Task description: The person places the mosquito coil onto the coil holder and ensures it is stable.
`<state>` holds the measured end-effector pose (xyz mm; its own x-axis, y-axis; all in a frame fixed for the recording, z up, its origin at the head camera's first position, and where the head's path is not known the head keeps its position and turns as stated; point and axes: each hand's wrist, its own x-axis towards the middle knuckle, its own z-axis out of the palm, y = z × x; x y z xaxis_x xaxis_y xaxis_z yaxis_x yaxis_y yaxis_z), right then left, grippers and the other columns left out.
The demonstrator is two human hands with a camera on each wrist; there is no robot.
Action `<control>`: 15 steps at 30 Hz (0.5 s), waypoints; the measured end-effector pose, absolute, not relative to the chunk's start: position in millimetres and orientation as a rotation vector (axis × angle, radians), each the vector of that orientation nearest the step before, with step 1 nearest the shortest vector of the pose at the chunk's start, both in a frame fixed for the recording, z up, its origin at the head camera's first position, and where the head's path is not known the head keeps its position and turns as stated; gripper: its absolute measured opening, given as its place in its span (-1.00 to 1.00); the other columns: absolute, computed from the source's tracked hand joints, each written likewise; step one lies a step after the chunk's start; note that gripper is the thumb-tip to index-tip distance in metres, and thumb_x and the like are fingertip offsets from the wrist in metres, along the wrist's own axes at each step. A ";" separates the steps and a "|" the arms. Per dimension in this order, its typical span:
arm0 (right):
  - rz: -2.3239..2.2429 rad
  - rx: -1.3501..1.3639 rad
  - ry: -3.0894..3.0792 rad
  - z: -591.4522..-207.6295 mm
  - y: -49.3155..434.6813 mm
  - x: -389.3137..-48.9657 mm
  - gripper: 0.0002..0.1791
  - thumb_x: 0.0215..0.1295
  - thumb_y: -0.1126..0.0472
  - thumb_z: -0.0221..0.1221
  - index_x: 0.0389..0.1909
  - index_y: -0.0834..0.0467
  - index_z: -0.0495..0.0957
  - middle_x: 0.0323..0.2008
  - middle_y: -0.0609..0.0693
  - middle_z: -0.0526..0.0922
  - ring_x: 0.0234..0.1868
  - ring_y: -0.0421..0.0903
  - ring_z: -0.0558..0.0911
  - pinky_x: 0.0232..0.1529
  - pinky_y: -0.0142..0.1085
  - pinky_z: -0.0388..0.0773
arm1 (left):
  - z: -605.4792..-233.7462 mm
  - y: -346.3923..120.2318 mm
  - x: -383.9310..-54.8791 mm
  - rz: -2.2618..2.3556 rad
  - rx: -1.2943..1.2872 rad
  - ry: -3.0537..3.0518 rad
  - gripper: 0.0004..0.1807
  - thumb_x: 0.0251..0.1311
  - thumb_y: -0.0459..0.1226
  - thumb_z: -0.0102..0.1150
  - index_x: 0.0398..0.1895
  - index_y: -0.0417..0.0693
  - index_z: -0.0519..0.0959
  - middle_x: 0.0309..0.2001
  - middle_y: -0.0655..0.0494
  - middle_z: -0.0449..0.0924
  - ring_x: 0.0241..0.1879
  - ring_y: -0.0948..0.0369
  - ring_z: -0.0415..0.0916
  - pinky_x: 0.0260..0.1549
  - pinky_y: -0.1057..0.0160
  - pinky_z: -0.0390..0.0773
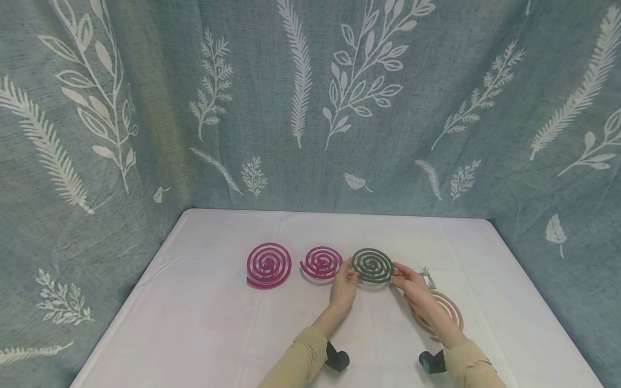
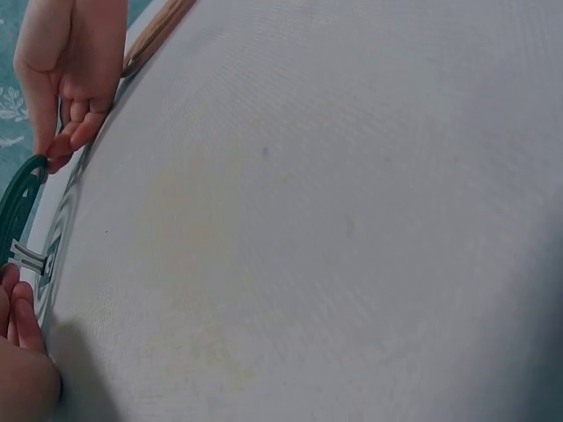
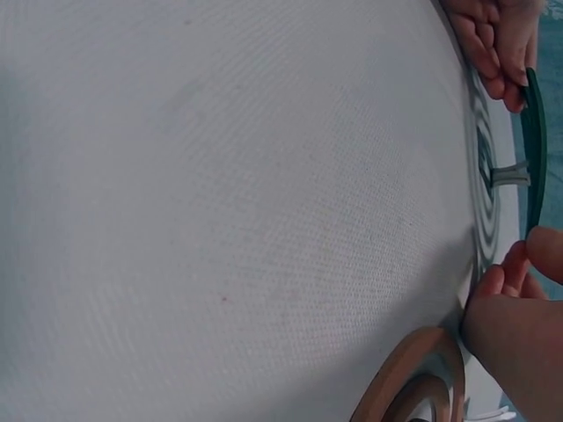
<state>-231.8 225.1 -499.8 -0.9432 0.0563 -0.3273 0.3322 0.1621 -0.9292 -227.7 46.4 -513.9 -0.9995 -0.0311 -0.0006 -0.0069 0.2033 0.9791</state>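
While the left hand (image 1: 343, 286) pinches the left edge of the green coil (image 1: 372, 265), the right hand (image 1: 414, 288) pinches its right edge; no other contact by the fingers is noted. Coil is roughly level, raised off the table (image 1: 194, 323), spiral shadow beneath. Both wrist views show a small metal stand (image 3: 510, 175) upright between coil and table, under the middle of the coil; its top appears to meet the underside. Whether the two are fastened: cannot tell.

Step in hand, as judged: seating the green coil on its stand. Next move, as judged, calls for checking that it balances, then an even, gentle release on both sides, since an uneven one might tip it.

Outward: left magenta coil (image 1: 268, 264) and right magenta coil (image 1: 322, 262) lie in a row left of the green one, the latter just beside the left hand. Brown coil (image 3: 393, 369) sits partly under the right forearm; spare metal piece (image 1: 429, 280) lies just beyond it. Patterned curtain (image 1: 262, 97) behind.
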 end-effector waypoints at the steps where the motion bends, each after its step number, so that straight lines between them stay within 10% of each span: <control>1: -1.864 0.377 2.218 -499.8 225.1 -232.2 -0.40 0.32 0.40 -0.01 0.38 0.33 0.12 -0.12 -0.03 0.34 -0.17 -0.25 0.36 -0.26 -0.55 0.38 | -512.5 46.5 -227.2 -1.967 0.051 -2.432 -0.51 0.28 -0.42 -0.01 0.30 -0.17 0.31 -0.26 -0.06 0.61 -0.32 0.16 0.56 -0.39 0.36 0.47; 15: -1.813 0.378 2.200 -499.2 228.6 -237.4 -0.37 0.32 0.36 -0.01 0.40 0.32 0.09 -0.04 0.01 0.35 -0.11 -0.20 0.36 -0.17 -0.52 0.39 | -514.5 46.1 -228.8 -1.943 0.038 -2.458 -0.53 0.24 -0.43 0.01 0.25 -0.21 0.32 -0.31 -0.04 0.60 -0.36 0.26 0.51 -0.35 0.39 0.50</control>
